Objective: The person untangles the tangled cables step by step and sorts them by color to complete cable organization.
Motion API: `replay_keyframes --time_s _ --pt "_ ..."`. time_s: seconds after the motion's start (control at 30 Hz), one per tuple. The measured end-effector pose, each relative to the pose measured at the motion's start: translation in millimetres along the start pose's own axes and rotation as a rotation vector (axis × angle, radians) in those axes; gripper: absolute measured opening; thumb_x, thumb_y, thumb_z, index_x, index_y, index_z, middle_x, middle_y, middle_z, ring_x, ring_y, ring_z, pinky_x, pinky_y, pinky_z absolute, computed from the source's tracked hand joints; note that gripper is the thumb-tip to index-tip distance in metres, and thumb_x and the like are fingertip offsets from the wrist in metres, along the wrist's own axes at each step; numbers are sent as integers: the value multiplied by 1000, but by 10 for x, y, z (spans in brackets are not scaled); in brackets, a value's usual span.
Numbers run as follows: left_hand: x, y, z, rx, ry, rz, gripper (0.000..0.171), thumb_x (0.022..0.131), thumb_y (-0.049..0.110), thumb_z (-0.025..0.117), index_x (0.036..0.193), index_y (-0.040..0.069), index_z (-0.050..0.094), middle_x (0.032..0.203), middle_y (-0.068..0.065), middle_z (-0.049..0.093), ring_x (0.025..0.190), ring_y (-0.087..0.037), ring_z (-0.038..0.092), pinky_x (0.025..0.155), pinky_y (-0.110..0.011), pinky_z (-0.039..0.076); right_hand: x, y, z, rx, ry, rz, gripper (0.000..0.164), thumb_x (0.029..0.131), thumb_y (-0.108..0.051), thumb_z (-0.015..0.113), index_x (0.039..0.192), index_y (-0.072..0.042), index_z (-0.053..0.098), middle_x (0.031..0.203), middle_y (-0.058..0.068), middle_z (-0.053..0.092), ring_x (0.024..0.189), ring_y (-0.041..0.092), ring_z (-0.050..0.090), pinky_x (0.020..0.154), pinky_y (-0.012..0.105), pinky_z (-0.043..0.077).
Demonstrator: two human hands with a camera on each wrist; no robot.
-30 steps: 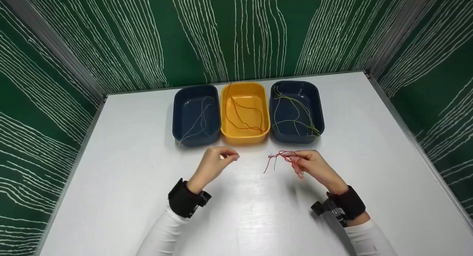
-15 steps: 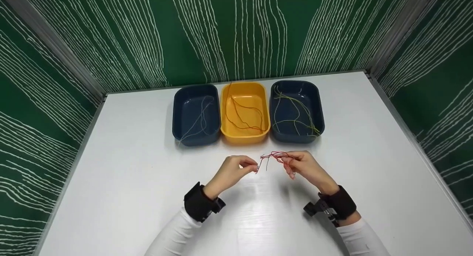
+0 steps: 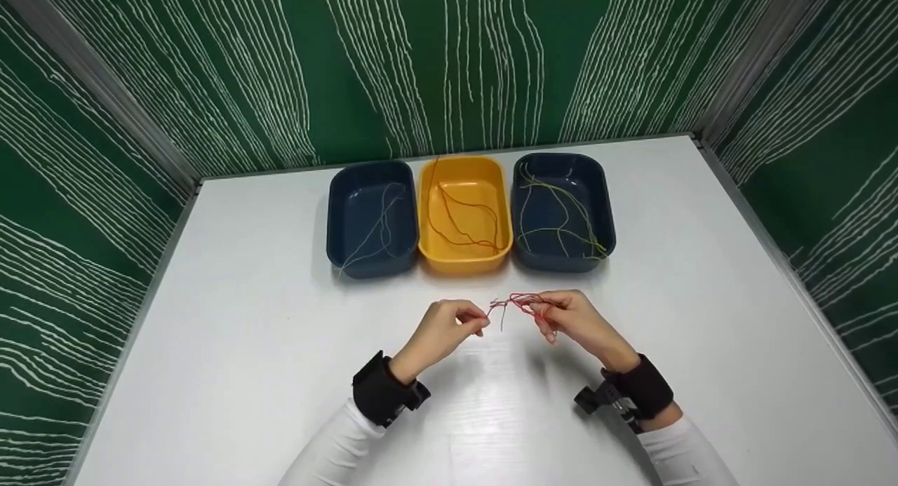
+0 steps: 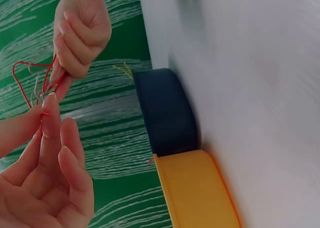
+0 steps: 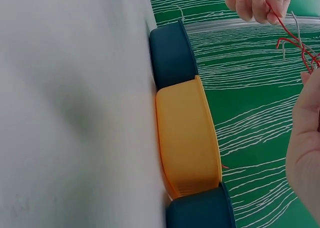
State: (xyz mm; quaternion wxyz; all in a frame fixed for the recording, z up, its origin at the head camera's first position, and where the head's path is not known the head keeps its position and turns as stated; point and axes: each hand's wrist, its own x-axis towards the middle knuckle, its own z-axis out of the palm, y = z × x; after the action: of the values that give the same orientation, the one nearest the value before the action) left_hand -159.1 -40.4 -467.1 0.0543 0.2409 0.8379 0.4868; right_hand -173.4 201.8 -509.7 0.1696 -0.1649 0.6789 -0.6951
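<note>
Above the table in the head view, my right hand [image 3: 579, 325] holds a tangled bundle of thin red and grey wires [image 3: 523, 301] between thumb and fingers. The bundle's loose ends stick out to the left. Facing it, my left hand [image 3: 445, 329] pinches the end of one red wire [image 5: 283, 24] between thumb and index finger. That wire runs across the gap between the hands in the right wrist view. Up close in the left wrist view, a red loop [image 4: 14, 73] bows out beside the fingertips. Part of the bundle is hidden behind the right fingers.
Three bins stand side by side beyond the hands. Grey wires [image 3: 384, 223] lie in the left navy bin [image 3: 347, 219], orange-red wires [image 3: 449, 216] in the yellow bin [image 3: 463, 266], yellow-green wires [image 3: 579, 205] in the right navy bin [image 3: 561, 264]. A green wall [image 3: 421, 65] rises behind.
My left hand has moved right and slightly down to the bundle and taken hold of a red wire's end. My right hand has shifted a little left with the bundle.
</note>
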Motion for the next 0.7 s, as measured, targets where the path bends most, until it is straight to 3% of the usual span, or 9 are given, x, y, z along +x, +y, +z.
replay_keyframes --time_s 0.23,0.7 --pt "-41 -30 -87 94 -25 30 10 84 7 62 80 0 68 67 -8 65 64 -17 60 62 -20 41 -37 37 -32 -51 -14 39 18 91 -17 55 103 -8 65 59 -5 53 46 7 48 46 21 40" --pt "-111 -57 -258 117 -44 38 10 84 8 63 81 0 67 66 -8 65 64 -16 58 62 -22 42 -89 26 -160 150 36 -20 15 92 -9 52 97 -12 66 60 -5 54 49 4 48 45 17 41"
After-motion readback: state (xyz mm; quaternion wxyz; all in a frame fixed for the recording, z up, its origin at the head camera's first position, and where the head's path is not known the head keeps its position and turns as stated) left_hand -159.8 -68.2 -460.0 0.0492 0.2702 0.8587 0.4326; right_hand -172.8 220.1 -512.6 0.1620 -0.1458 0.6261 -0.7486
